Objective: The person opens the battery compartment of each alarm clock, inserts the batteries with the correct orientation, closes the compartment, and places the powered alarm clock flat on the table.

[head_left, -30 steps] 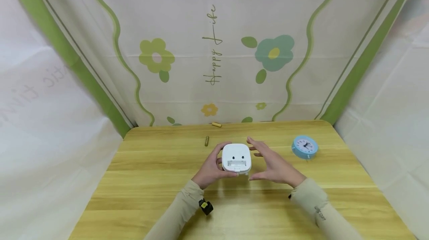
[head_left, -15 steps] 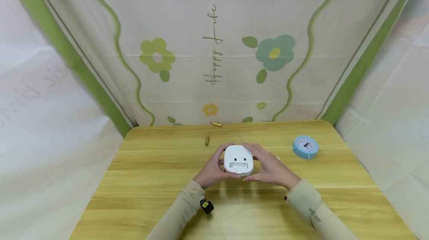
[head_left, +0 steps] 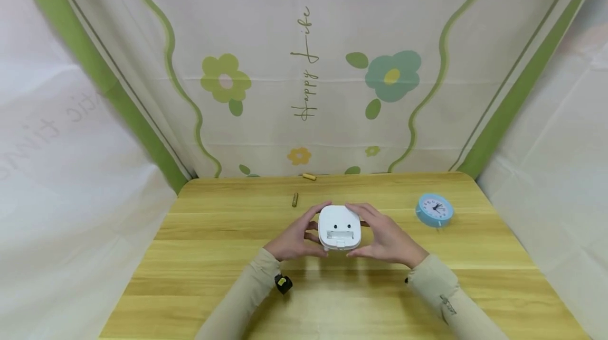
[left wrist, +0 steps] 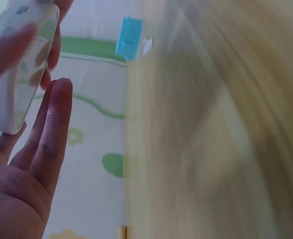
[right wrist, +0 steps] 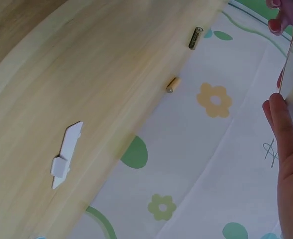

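Note:
A white rounded-square device [head_left: 339, 218] is held above the table, its back with two dark round spots and an uncovered battery slot facing up. My right hand [head_left: 391, 239] grips its right side, thumb at the near edge and fingers at the far edge. At the left side, my left hand [head_left: 298, 235] has its fingers spread close round the device; the left wrist view shows straight fingers [left wrist: 52, 134] and a blurred thumb over the casing. Whether they touch it is unclear. A white battery cover [right wrist: 67, 154] lies on the table, seen in the right wrist view.
Two batteries lie toward the back of the wooden table [head_left: 214, 255]: one upright in view [head_left: 295, 200], one at the rear edge [head_left: 309, 177]. A blue round clock [head_left: 434, 210] stands at the right. Printed cloth [head_left: 266, 129] hangs behind and at both sides.
My right hand has come in from the right and taken hold of the device. The left hand has loosened and drawn slightly left. The device has shifted a little right.

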The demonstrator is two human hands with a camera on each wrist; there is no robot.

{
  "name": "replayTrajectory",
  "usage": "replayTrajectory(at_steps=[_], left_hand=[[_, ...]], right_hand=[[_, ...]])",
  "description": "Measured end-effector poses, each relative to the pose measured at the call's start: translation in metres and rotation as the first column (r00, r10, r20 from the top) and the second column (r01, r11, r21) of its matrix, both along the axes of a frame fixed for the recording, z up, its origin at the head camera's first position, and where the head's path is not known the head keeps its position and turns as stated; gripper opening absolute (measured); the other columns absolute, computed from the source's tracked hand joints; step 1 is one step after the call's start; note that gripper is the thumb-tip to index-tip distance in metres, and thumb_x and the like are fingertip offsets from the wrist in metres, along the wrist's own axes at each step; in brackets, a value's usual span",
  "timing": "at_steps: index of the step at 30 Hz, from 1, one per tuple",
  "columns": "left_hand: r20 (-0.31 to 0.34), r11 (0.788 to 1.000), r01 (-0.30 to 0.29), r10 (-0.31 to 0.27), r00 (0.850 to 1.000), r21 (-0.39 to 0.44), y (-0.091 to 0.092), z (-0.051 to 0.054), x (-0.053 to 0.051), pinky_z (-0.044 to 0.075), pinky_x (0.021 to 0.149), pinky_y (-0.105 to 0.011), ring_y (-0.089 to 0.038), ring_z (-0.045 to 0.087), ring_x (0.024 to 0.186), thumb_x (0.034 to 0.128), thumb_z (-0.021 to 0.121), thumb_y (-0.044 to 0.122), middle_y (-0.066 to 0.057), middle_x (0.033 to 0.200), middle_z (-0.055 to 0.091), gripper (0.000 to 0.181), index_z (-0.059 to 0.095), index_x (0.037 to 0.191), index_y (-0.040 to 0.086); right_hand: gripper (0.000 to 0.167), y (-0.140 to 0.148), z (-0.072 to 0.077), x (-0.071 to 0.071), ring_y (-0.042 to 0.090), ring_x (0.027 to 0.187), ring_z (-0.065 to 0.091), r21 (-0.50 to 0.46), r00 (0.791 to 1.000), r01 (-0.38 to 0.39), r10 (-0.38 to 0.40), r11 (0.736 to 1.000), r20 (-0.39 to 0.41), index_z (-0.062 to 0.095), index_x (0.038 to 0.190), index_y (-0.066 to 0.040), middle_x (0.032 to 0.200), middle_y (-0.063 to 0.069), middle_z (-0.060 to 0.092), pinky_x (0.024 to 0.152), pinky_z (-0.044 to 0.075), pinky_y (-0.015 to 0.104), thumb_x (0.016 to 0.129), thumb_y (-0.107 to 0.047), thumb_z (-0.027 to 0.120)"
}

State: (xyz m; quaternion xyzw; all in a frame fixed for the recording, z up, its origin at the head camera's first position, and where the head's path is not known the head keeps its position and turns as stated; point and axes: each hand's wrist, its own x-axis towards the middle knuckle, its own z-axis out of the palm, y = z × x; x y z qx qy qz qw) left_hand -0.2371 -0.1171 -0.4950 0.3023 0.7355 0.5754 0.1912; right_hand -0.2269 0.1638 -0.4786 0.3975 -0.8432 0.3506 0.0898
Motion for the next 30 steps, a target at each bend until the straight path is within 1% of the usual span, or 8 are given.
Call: replayTrajectory(at_steps=[3,6,9,13,18,21,25,30], left_hand=[[-0.069,0.999,0.004,-0.007,0.998,-0.044,-0.005,0.003,-0.007,0.061,0.098,-0.039,-0.021,0.064,0.116,0.0824,0.084,-0.005,-0.009,0.156,0.041,0.111,0.021,0.165,0.032],[-0.137,0.996,-0.003,-0.010,0.991,-0.091,-0.008,0.006,-0.013,0.061,0.097,-0.031,-0.022,0.064,0.116,0.0884,0.079,-0.002,-0.008,0.157,0.042,0.098,0.024,0.165,0.027],[-0.190,0.988,-0.025,-0.004,0.982,-0.149,-0.010,0.007,-0.018,0.060,0.095,-0.029,-0.023,0.064,0.117,0.0953,0.072,0.001,-0.005,0.158,0.044,0.086,0.027,0.164,0.024],[-0.244,0.975,-0.098,0.047,0.969,-0.202,-0.013,0.008,-0.024,0.059,0.097,-0.032,-0.024,0.064,0.119,0.1004,0.066,0.004,-0.002,0.157,0.047,0.072,0.034,0.161,0.026],[-0.301,0.950,-0.207,0.132,0.945,-0.234,-0.014,0.006,-0.039,0.060,0.095,-0.036,-0.025,0.066,0.118,0.1005,0.067,0.006,-0.003,0.156,0.050,0.061,0.044,0.156,0.018],[-0.346,0.913,-0.301,0.197,0.917,-0.276,-0.016,0.002,-0.051,0.060,0.090,-0.034,-0.025,0.066,0.115,0.1000,0.068,0.007,-0.005,0.153,0.054,0.057,0.049,0.153,0.014],[-0.407,0.835,-0.436,0.289,0.866,-0.335,-0.019,-0.003,-0.067,0.061,0.087,-0.035,-0.025,0.065,0.115,0.0993,0.070,0.009,-0.006,0.148,0.058,0.052,0.054,0.148,0.012],[-0.460,0.755,-0.532,0.343,0.819,-0.384,-0.018,-0.007,-0.084,0.060,0.093,-0.042,-0.028,0.064,0.117,0.0969,0.072,0.008,-0.009,0.145,0.060,0.052,0.056,0.146,0.011]], right_hand=[[0.110,-0.003,0.003,-0.001,0.028,0.126,0.062,-0.009,1.000,-0.008,0.008,1.000,0.000,0.042,0.156,-0.007,0.145,0.009,0.054,0.098,0.061,0.032,0.065,-0.022,0.101],[0.109,-0.005,0.006,-0.004,0.029,0.126,0.062,-0.004,1.000,-0.006,0.006,1.000,0.004,0.043,0.155,-0.004,0.145,0.010,0.055,0.098,0.061,0.036,0.065,-0.023,0.101],[0.108,-0.007,0.007,-0.006,0.029,0.128,0.061,0.018,1.000,0.001,-0.001,1.000,0.002,0.044,0.154,-0.003,0.146,0.010,0.055,0.100,0.060,0.042,0.065,-0.026,0.101],[0.109,-0.009,0.008,-0.011,0.030,0.131,0.060,0.042,1.000,0.017,-0.017,0.999,0.001,0.043,0.155,-0.006,0.147,0.010,0.055,0.104,0.058,0.047,0.066,-0.029,0.100],[0.110,-0.011,0.012,-0.016,0.028,0.128,0.061,0.044,1.000,0.020,-0.019,0.999,-0.013,0.042,0.156,-0.006,0.144,0.009,0.057,0.102,0.059,0.046,0.066,-0.030,0.100],[0.111,-0.012,0.016,-0.018,0.028,0.124,0.063,0.033,1.000,0.017,-0.016,0.999,-0.026,0.042,0.156,-0.006,0.140,0.009,0.058,0.099,0.060,0.045,0.064,-0.028,0.101],[0.112,-0.012,0.019,-0.019,0.028,0.125,0.063,0.021,1.000,0.007,-0.006,1.000,-0.028,0.042,0.156,-0.007,0.142,0.010,0.057,0.100,0.060,0.043,0.063,-0.024,0.102],[0.112,-0.011,0.019,-0.020,0.028,0.126,0.062,0.033,1.000,0.005,-0.004,0.999,-0.022,0.042,0.156,-0.008,0.144,0.010,0.056,0.102,0.059,0.044,0.063,-0.026,0.101]])
